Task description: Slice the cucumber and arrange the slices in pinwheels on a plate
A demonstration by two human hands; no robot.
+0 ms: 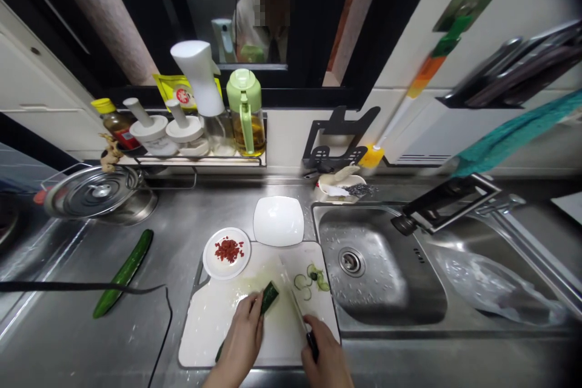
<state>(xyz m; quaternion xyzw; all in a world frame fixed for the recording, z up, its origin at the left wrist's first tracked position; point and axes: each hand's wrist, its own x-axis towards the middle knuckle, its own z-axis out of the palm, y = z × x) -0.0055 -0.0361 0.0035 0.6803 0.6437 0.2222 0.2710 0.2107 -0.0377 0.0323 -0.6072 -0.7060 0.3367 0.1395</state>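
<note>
White and smooth, the cutting board (200, 327) is lying on the steel counter (182, 206) just left of the sink (386, 318), and both bare hands are working above its near half. The left hand (245, 324) is closing over a dark green cucumber (270, 296), its fingers curling down around the middle so that no gap is showing between palm and skin; one end is poking out beyond the fingertips toward the knife, while a bit of green (the other end, by the look of it) is peeping out at the hand's lower left. The cucumber is lying aslant on the board, left of the blade. The right hand (324, 348) is wrapping its fingers around the black handle of the knife (297, 306), and the pale blade is reaching away toward the far side of the board, standing apart from the cucumber; whether its edge is touching the board, I cannot tell. Beyond the blade, thin green-rimmed slices (311, 276) are lying loosely near the board's right edge, some of them overlapping. At the board's far left corner a round plate (210, 264) is holding a heap of small red pieces (228, 250), and just beside it a white squarish dish (278, 218) is sitting at the far edge. Well to the left, a second, whole cucumber (125, 273) is resting diagonally on the bare steel.
</note>
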